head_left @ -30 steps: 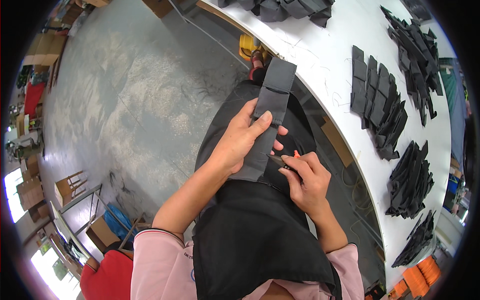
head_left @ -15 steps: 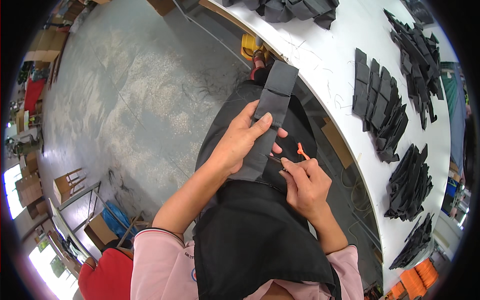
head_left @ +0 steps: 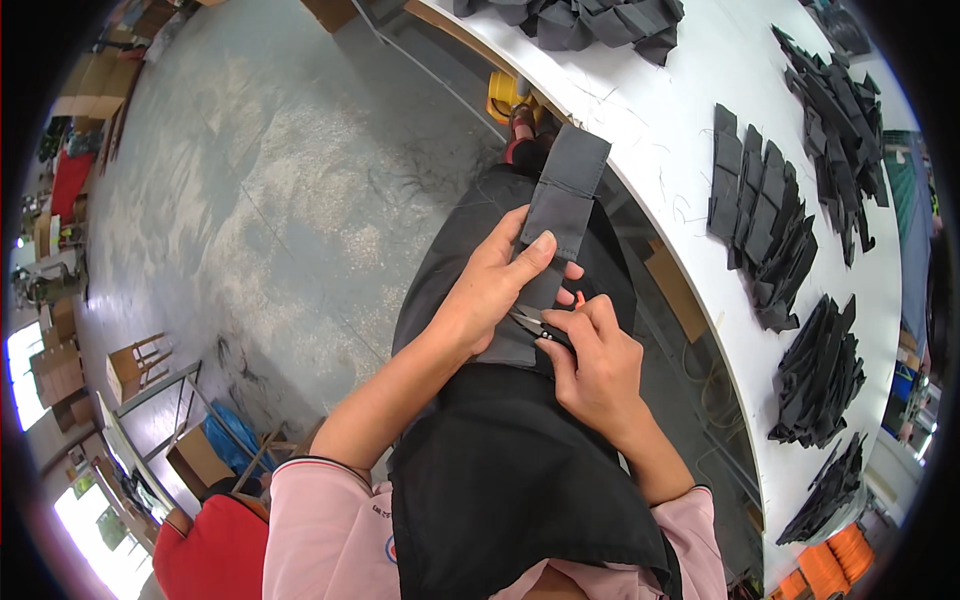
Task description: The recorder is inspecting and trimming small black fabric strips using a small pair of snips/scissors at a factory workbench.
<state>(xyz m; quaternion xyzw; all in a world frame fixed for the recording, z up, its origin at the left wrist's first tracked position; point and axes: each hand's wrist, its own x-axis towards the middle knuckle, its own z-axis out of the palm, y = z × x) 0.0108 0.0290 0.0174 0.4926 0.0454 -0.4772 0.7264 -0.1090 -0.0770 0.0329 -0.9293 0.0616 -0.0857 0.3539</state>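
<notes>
My left hand [head_left: 492, 280] is closed on a flat black fabric strip [head_left: 566, 190] with stitched cross seams, thumb on top and fingertips showing at its right edge. The strip lies over my lap, its far end toward the table. In my right hand [head_left: 602, 365] are small thread snips [head_left: 532, 321]. Their metal blades are parted and point left, against or just above the strip's lower part; I cannot tell which. A bit of orange [head_left: 580, 299] shows beside my right fingers. Beneath both hands lies my black apron [head_left: 520, 450].
A curved white table [head_left: 690, 270] runs along my right. On it are several piles of black fabric pieces [head_left: 765, 190], with loose threads near its edge. Orange bundles [head_left: 835, 560] lie at the lower right. A red chair back [head_left: 210, 550] stands behind at left.
The snips have moved left onto the strip, and their blades now show parted. The orange piece is mostly hidden now. My left hand and the strip have shifted slightly right.
</notes>
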